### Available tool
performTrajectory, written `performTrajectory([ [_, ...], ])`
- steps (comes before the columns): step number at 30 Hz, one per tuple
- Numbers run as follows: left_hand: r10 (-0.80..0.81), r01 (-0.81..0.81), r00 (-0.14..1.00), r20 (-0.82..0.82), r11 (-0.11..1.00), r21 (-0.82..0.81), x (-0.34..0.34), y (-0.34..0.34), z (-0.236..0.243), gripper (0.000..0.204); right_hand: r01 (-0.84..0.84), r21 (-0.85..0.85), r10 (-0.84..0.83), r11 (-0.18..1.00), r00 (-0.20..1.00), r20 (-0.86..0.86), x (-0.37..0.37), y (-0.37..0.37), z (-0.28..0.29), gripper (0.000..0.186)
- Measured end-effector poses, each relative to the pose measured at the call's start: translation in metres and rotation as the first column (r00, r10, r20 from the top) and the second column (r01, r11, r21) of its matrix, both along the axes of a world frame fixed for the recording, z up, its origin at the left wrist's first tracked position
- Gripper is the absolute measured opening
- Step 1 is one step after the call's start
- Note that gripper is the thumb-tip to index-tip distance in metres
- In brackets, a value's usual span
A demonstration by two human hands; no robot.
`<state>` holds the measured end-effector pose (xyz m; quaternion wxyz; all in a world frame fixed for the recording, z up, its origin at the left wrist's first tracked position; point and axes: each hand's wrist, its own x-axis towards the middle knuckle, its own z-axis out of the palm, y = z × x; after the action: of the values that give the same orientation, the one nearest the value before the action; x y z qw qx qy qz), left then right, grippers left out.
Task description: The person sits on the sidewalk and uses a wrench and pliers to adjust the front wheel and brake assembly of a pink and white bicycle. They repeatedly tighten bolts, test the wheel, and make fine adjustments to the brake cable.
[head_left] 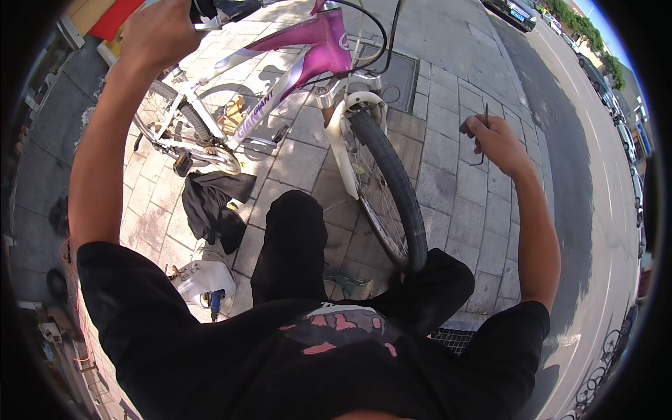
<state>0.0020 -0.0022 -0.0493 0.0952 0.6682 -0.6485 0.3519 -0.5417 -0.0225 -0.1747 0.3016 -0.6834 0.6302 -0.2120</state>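
Note:
A pink, purple and white bicycle (287, 77) stands in front of me on the paving. Its front wheel (395, 175), with a black tyre, comes down between my knees. At the upper left, my left hand (157, 38) is closed around the end of the handlebar, beside a silver brake lever (212, 25); the grip itself is mostly hidden by my fingers. Out to the right, away from the bicycle, my right hand (495, 143) holds a thin dark hex key (479, 164), whose bent end shows below the fingers and whose straight tip sticks up above them.
A black cloth (213, 203) lies on the paving left of my knee. Nearer to me sits a cut-open white plastic container (201, 278) with a blue-handled tool (216, 302). A metal grate (451, 339) is by my right side. Along the road at right stand parked cars (514, 12).

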Motion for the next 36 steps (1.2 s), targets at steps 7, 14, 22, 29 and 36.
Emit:
performTrajectory([
  [7, -0.110, 0.113, 0.992, 0.055, 0.992, -0.055, 0.018, -0.004, -0.004, 0.029, -0.125, -0.219, 0.035, 0.968, 0.927, -0.374, 0.015, 0.038, -0.023, 0.052],
  [14, -0.067, 0.068, 0.997, -0.024, 0.997, 0.036, -0.005, 0.020, 0.011, 0.025, -0.362, -0.079, 0.322, 0.929, 0.683, 0.655, -0.002, 0.067, -0.045, 0.067],
  [22, -0.037, 0.037, 0.999, -0.008, 0.999, 0.026, -0.009, 0.014, 0.009, 0.025, -0.027, -0.014, 0.026, 1.000, 0.508, 0.861, 0.027, 0.050, -0.078, 0.037],
  [29, 0.085, -0.087, 0.989, 0.121, 0.996, 0.008, -0.018, 0.015, 0.010, 0.028, -0.074, -0.297, 0.162, 0.952, 0.946, 0.282, 0.055, -0.010, -0.066, 0.032],
  [36, 0.146, -0.151, 0.981, 0.126, 0.988, 0.030, -0.012, 0.020, 0.017, 0.037, -0.486, -0.495, 0.378, 0.720, 0.873, -0.307, 0.075, -0.068, -0.048, 0.025],
])
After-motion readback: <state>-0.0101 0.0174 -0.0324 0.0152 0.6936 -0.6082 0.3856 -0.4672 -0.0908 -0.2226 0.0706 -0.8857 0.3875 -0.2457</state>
